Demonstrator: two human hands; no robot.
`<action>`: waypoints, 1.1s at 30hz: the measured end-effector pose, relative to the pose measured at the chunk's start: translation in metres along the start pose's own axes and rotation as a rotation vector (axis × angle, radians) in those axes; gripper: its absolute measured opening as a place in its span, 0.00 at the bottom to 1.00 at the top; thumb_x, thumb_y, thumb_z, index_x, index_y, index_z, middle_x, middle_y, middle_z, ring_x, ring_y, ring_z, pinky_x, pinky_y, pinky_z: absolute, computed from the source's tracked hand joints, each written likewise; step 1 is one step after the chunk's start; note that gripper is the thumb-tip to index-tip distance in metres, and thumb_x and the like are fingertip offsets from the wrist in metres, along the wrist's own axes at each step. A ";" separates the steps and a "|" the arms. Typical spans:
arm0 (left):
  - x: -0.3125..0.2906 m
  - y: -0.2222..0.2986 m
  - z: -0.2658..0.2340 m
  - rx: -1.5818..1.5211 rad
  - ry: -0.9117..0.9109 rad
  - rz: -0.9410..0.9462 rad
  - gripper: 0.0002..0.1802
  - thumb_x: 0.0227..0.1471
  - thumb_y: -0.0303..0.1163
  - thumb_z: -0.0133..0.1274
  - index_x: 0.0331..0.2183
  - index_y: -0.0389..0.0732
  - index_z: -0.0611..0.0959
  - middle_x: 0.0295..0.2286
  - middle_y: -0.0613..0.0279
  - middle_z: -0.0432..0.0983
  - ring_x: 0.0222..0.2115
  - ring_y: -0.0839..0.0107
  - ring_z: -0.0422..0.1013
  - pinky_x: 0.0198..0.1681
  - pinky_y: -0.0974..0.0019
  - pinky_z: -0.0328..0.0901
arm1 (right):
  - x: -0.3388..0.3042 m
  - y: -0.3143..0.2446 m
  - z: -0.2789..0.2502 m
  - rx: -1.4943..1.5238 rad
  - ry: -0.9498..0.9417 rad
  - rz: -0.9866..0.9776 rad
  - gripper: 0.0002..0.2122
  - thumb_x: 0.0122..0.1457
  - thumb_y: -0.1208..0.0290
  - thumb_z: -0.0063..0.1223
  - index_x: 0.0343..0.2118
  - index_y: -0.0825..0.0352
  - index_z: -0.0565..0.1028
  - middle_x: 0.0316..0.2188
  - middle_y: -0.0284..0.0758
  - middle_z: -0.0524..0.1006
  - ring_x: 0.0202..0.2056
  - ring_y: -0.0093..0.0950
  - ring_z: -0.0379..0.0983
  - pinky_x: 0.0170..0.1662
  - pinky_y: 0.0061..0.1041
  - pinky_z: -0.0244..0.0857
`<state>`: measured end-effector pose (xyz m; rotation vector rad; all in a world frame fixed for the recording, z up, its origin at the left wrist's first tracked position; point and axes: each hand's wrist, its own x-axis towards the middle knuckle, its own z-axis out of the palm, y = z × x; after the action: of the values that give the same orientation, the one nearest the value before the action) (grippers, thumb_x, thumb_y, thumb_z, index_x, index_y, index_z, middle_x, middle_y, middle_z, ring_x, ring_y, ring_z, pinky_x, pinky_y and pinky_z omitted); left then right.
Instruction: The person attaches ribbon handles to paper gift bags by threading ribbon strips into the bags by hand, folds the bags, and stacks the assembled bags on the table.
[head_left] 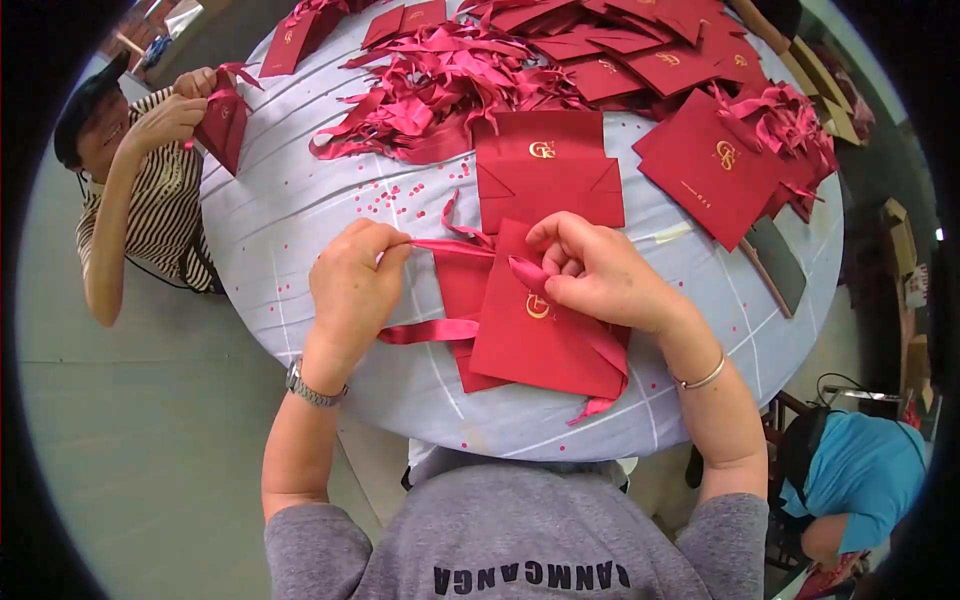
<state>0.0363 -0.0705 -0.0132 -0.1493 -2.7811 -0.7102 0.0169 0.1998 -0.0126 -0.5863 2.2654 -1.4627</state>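
Note:
A flat red paper gift bag (540,355) with a gold emblem lies slightly turned in front of me, over another red bag (462,300). Between finger and thumb, my left hand (355,280) pinches a pinkish-red satin ribbon (450,246) that runs taut to the bag's upper part. My right hand (608,278) has its fingers curled closed above the bag, on a folded piece of ribbon (527,272); its fingertips partly hide this. Loose ribbon ends trail to the left and past the bag's lower right corner. Just beyond lies another red bag (550,195) with a folded bottom.
A heap of loose ribbons (430,90) and piles of red bags (660,60) cover the far table. Two bags (715,165) lie right, near a dark flat board (775,265). A co-worker (145,190) at left holds a beribboned bag; a person in blue (865,470) sits right.

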 end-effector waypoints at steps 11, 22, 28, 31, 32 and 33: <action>-0.063 0.059 -0.016 -0.079 0.136 0.121 0.14 0.45 0.28 0.60 0.37 0.36 0.80 0.30 0.54 0.74 0.29 0.57 0.72 0.32 0.58 0.66 | 0.000 0.017 -0.005 0.206 -0.020 -0.041 0.11 0.58 0.76 0.54 0.42 0.72 0.71 0.29 0.28 0.74 0.31 0.14 0.69 0.36 0.16 0.66; -0.058 0.086 0.007 -0.229 -0.057 -0.142 0.11 0.40 0.30 0.63 0.28 0.37 0.78 0.25 0.55 0.74 0.27 0.58 0.73 0.30 0.59 0.67 | -0.016 -0.014 -0.012 0.015 -0.064 -0.063 0.23 0.50 0.80 0.54 0.51 0.70 0.68 0.29 0.26 0.70 0.31 0.14 0.66 0.35 0.15 0.63; -0.020 0.062 0.003 -0.168 -0.055 -0.053 0.08 0.40 0.30 0.60 0.26 0.37 0.79 0.26 0.52 0.77 0.28 0.55 0.74 0.32 0.56 0.67 | -0.045 -0.031 -0.031 0.279 -0.179 -0.063 0.20 0.54 0.79 0.52 0.51 0.69 0.69 0.31 0.27 0.72 0.32 0.14 0.67 0.35 0.14 0.63; -0.003 0.053 0.006 -0.147 -0.049 -0.041 0.09 0.40 0.29 0.60 0.26 0.36 0.79 0.25 0.53 0.77 0.26 0.58 0.74 0.32 0.58 0.67 | -0.069 -0.028 -0.035 0.400 -0.233 0.080 0.13 0.57 0.78 0.50 0.46 0.70 0.73 0.35 0.29 0.76 0.34 0.16 0.71 0.38 0.18 0.66; 0.001 0.053 0.009 -0.156 -0.088 -0.069 0.09 0.39 0.27 0.61 0.26 0.35 0.79 0.24 0.54 0.77 0.25 0.62 0.73 0.31 0.61 0.67 | -0.082 -0.028 -0.035 0.447 -0.153 0.128 0.13 0.56 0.78 0.51 0.45 0.70 0.74 0.34 0.31 0.77 0.33 0.17 0.72 0.37 0.18 0.67; 0.003 0.052 0.010 -0.164 -0.082 -0.072 0.09 0.39 0.27 0.61 0.26 0.35 0.79 0.24 0.54 0.77 0.25 0.62 0.73 0.31 0.61 0.67 | -0.093 -0.029 -0.032 0.497 -0.082 0.171 0.13 0.55 0.79 0.51 0.44 0.71 0.74 0.34 0.33 0.78 0.32 0.18 0.72 0.36 0.18 0.68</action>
<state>0.0401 -0.0200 0.0029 -0.1128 -2.8156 -0.9712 0.0828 0.2629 0.0342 -0.2837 1.7417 -1.7836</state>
